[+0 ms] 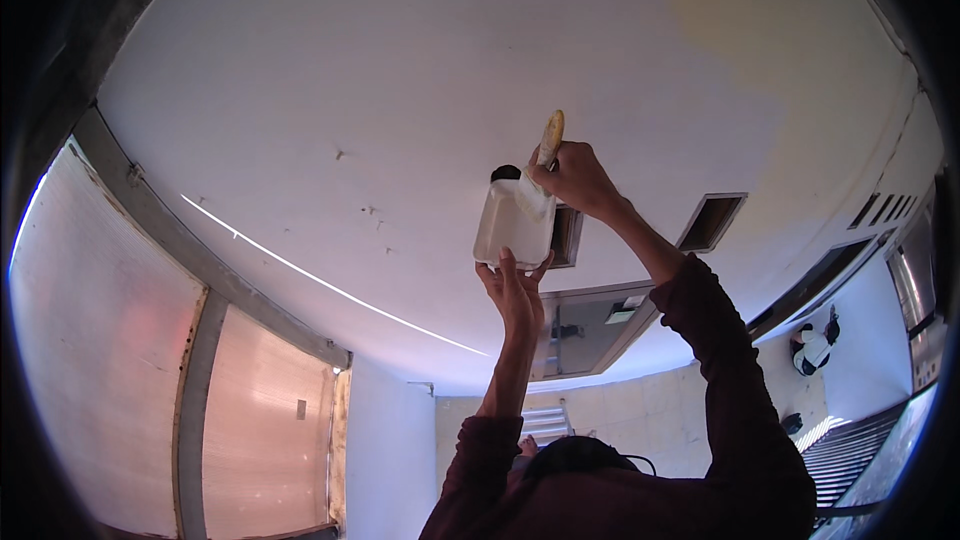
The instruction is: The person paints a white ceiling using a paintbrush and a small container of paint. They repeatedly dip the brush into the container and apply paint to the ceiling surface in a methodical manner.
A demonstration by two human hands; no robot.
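My left hand [512, 278] is closed round the lower end of a white plastic container [505, 230], which is tilted with its open side facing me. My right hand [578, 180] grips a paintbrush [552, 135] by its handle, which is yellowish at the end and smeared with white. The brush points down, its white-coated head [535, 198] at the container's upper right part. Whether the bristles touch the inside cannot be made out. Behind both hands spreads a white painted surface [420, 90] with a yellowish area at the upper right.
Two rectangular recesses [712, 222] open in the surface, one partly behind the container. A dark round hole [505, 173] shows just above it. A framed glass panel [590, 330] lies below. Ladder-like rungs [545, 422] are beneath me, translucent panels [265, 420] at left, a dark railing [850, 450] at lower right.
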